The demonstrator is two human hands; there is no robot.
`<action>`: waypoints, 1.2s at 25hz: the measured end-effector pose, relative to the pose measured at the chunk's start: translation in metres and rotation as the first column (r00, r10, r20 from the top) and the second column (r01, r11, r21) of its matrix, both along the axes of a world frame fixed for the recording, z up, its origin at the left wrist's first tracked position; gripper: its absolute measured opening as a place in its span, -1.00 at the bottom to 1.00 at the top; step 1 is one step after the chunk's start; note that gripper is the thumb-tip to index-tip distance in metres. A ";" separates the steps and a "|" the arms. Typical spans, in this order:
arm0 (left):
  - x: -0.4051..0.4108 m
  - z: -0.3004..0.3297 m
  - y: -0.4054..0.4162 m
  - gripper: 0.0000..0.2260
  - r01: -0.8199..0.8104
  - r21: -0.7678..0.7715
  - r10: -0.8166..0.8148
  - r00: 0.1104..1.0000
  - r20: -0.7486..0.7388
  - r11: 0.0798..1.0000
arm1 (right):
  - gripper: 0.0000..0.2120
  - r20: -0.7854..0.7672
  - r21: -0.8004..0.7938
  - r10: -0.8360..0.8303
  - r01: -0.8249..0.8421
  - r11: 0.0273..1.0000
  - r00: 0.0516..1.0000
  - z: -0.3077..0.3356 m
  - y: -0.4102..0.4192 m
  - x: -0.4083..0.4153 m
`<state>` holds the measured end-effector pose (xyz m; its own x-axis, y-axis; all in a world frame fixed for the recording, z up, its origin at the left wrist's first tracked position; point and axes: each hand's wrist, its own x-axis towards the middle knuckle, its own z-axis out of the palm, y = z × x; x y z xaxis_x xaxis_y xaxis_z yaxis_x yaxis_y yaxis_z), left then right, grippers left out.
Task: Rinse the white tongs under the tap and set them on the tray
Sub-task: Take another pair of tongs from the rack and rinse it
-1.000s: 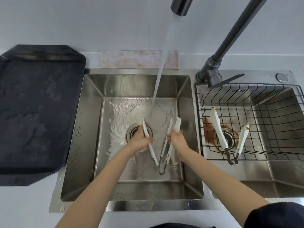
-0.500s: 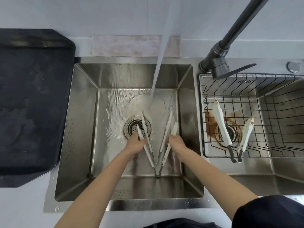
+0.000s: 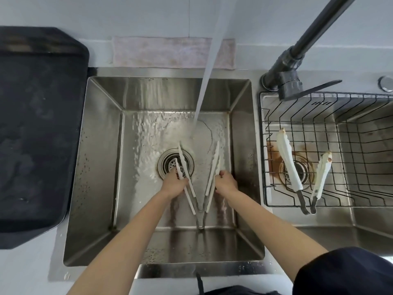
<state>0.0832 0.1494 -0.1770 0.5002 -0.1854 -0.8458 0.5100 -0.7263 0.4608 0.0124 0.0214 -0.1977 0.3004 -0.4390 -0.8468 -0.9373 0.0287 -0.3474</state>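
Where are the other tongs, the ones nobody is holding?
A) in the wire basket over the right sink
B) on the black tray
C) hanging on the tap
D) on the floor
A: the spare tongs lie in the wire basket over the right sink, while the black tray on the left holds none.

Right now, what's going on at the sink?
A person is rinsing white tongs in the left basin, with water running from the tap. The left hand holds one arm of the tongs and the right hand the other, spread into a V, tips toward the stream. A second pair of tongs lies in the wire rack over the right basin. The dark tray sits left of the sink; nothing has been placed there yet.
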 end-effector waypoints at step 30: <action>-0.039 0.147 -0.082 -0.47 0.648 0.280 -0.688 0.544 0.480 0.708 | -0.48 0.275 -0.549 0.584 -0.374 0.748 0.764 0.158 -0.067 -0.060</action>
